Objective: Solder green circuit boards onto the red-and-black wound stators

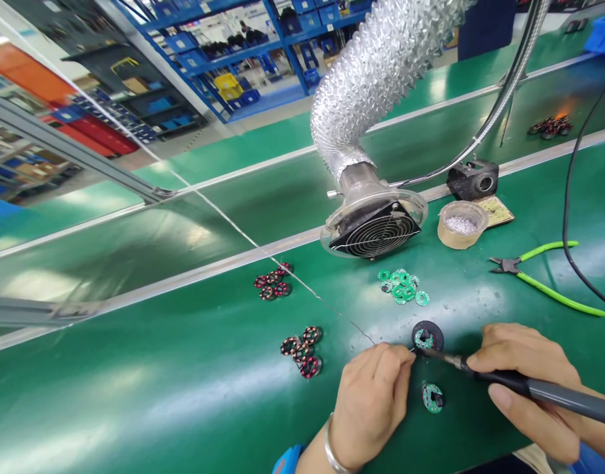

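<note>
My right hand (529, 382) is closed round a soldering iron (524, 385), whose tip reaches the edge of a small round green circuit board (424, 338). That board lies on a black disc (434, 329). Pinched in my left hand (374, 401) is a thin solder wire (282, 266) that comes down from the upper left; its end pokes out beside the iron's tip. Whether wire and tip touch is too small to tell. Just below, between my hands, another round circuit board (433, 398) with a black part lies on the green table.
Wound copper coils lie in two groups (302, 352) (273, 282) at left. Behind the boards are a pile of green circuit boards (401, 286) and a fume extractor (376, 230). Green-handled cutters (544, 273), a round tub (461, 225) and a black cable (569, 197) are at right.
</note>
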A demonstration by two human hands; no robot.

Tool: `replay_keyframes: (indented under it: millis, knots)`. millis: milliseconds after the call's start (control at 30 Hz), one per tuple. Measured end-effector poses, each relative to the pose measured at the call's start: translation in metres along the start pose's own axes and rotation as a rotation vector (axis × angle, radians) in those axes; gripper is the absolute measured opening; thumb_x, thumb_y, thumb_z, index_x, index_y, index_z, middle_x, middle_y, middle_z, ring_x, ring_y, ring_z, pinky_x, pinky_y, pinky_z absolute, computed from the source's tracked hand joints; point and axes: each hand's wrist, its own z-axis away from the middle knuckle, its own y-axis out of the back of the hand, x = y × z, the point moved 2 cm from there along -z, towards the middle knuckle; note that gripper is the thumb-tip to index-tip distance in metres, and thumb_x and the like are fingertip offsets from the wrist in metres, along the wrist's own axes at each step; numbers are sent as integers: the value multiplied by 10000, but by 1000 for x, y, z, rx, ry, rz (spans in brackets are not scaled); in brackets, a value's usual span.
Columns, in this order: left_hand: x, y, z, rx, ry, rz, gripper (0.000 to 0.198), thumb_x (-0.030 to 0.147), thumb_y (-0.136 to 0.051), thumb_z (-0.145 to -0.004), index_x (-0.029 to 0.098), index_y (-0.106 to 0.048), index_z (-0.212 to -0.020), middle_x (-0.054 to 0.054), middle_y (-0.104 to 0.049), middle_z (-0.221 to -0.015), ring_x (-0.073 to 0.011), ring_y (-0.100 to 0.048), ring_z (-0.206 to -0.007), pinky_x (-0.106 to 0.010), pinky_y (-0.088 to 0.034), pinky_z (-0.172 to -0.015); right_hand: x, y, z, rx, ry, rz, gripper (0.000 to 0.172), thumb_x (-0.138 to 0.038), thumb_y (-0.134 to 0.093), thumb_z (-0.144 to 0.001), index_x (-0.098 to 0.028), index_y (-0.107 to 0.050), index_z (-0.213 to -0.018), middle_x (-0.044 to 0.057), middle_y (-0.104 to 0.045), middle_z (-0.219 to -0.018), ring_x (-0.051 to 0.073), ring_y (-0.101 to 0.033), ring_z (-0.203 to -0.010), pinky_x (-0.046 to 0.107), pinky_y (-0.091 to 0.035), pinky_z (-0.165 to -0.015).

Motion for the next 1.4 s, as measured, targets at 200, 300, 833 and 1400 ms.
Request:
replay_keyframes:
  millis: [200,300,833,1400]
  knots:
    - [-1,2,-3,22,-5,-11,133,72,-494,-906,203,-519,-912,2,-669,-714,-144,-622,-579,-246,-478,-557,1,0,1,-17,-10,10,250,-140,-453,-771,-162,-606,-967,7,-577,-601,144,-524,-462,269,-398,-450]
    - [-1,3,-4,31,7,-9,130,75,-497,-907,202,-519,-917,2,-662,-707,-140,-622,-575,-239,-479,-552,1,0,0,-17,-9,2,263,-137,-455,-769,-168,-603,-984,7,-577,-603,151,-532,-464,271,-400,-453]
    - [-1,13,-1,25,48,105,202,46,-470,-844,185,-503,-987,-50,-650,-809,-160,-645,-722,-253,-540,-648,4,-2,4,7,15,-49,260,-128,-459,-765,-140,-610,-976,11,-559,-615,142,-515,-489,282,-386,-462]
    - [-2,9,1,28,-56,167,247,-25,-473,-827,182,-542,-944,-42,-708,-786,-145,-695,-717,-230,-558,-651,6,0,8,13,-22,-78,264,-139,-467,-765,-154,-618,-980,11,-560,-620,138,-505,-496,280,-375,-468]
